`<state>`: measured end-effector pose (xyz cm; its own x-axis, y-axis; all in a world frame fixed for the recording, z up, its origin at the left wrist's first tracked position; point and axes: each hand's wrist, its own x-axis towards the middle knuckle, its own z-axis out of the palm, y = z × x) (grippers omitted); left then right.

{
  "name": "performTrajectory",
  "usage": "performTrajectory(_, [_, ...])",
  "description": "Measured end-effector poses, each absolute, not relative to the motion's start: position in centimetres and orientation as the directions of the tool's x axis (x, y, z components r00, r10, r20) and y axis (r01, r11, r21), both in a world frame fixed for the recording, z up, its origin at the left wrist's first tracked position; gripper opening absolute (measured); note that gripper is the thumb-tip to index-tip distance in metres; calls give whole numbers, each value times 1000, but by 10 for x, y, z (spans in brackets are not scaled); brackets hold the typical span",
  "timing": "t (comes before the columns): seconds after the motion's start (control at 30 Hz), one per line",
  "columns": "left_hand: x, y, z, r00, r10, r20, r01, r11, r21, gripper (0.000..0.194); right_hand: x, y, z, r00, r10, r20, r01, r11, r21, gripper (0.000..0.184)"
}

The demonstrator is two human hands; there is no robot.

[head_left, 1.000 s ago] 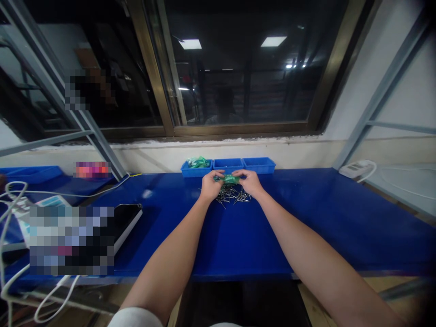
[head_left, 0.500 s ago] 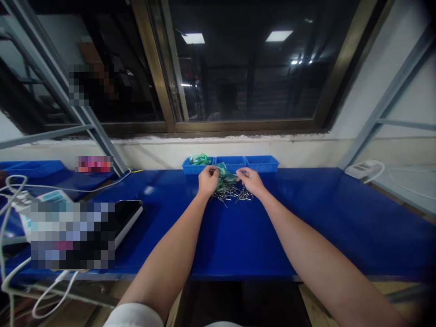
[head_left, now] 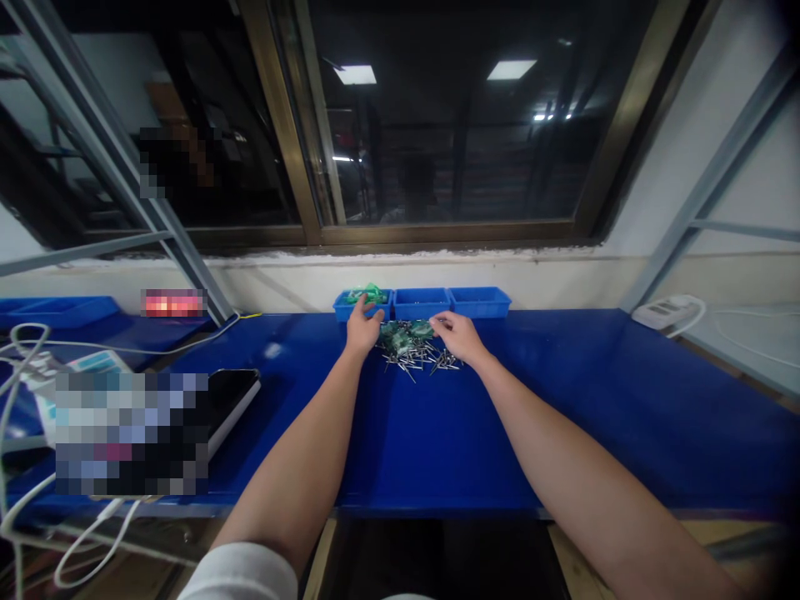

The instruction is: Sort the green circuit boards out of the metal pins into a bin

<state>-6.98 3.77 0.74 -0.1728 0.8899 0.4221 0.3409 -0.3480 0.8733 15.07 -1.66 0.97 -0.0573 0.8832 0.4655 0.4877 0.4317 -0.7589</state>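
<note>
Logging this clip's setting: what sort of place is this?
Likely an assembly or packing workstation in a workshop: loose metal pins, possibly rivets, lie heaped on a blue workbench, with three blue plastic parts bins lined up behind them.

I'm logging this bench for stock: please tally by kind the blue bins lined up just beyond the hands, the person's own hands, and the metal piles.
Blue bins: 3
Hands: 2 (left hand, right hand)
Pile of metal pieces: 1, its pieces too tangled to count
Total: 6
</note>
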Motion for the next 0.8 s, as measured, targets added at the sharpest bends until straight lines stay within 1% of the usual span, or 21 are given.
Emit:
performTrajectory(0.13, [-67, 24, 18, -172, 892, 418, 493, -290, 820, 43, 152, -17, 12, -58, 876, 479, 554, 427, -714, 31])
performTrajectory(0.2, [-64, 16, 23, -123, 900, 418, 627, -255, 736, 37, 153, -16, 12, -59, 877, 477, 602, 412, -684, 29])
performTrajectory(0.27, [-60, 10, 26, -18, 917, 398, 741, -255, 621, 34, 155, -15, 12, -53, 886, 460, 648, 381, -659, 25])
performTrajectory(0.37, [-56, 5, 28, 129, 945, 302, 834, -268, 482, 42, 157, -14, 10, -42, 904, 425, 691, 333, -641, 20])
performTrajectory(0.43, [-54, 4, 29, 158, 960, 231, 879, -243, 410, 52, 157, -14, 9, -44, 912, 408, 702, 319, -637, 19])
performTrajectory(0.5, [-54, 3, 30, 140, 975, 172, 913, -195, 358, 60, 157, -14, 8, -52, 916, 397, 707, 314, -634, 19])
performTrajectory(0.57, [-54, 3, 29, 126, 984, 127, 925, -163, 344, 62, 157, -14, 8, -57, 919, 391, 712, 312, -630, 18])
performTrajectory(0.63, [-55, 3, 28, 139, 986, 96, 917, -165, 364, 58, 157, -14, 9, -60, 921, 384, 716, 308, -626, 17])
performTrajectory(0.73, [-55, 1, 26, 174, 979, 109, 893, -204, 402, 49, 157, -14, 9, -59, 923, 380, 720, 303, -624, 17])
performTrajectory(0.8, [-54, 1, 25, 183, 972, 150, 869, -231, 437, 46, 156, -14, 10, -59, 921, 384, 715, 308, -627, 16])
